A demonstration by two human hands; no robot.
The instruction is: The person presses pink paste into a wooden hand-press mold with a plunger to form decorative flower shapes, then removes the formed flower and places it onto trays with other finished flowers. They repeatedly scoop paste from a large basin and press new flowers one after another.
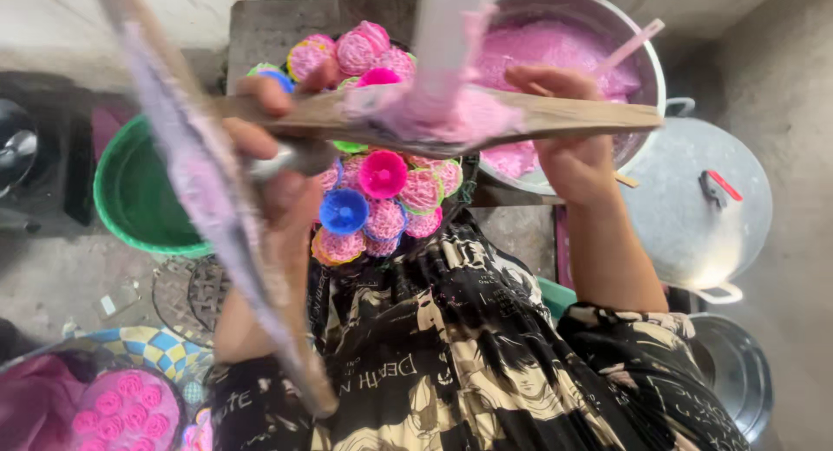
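Observation:
Both my hands grip a wooden press bar (590,117) smeared with pink dough, held level over a stack of small round mats (382,175). My left hand (260,143) holds its left end, with a grey metal piece (295,160) under the fingers. My right hand (568,151) holds the right end. The mats are pink, blue, green and orange, and most carry pink noodle nests (360,50). A blurred wooden stick (217,208) coated in pale dough crosses the view diagonally close to the camera, and a pink blurred column (447,34) rises from the bar's middle.
A large metal pot of pink dough (555,47) with a pink stick in it stands behind the bar. A metal lid (703,208) lies at the right, a green basin (130,199) at the left. A patterned basket with pink noodle nests (126,412) sits at bottom left.

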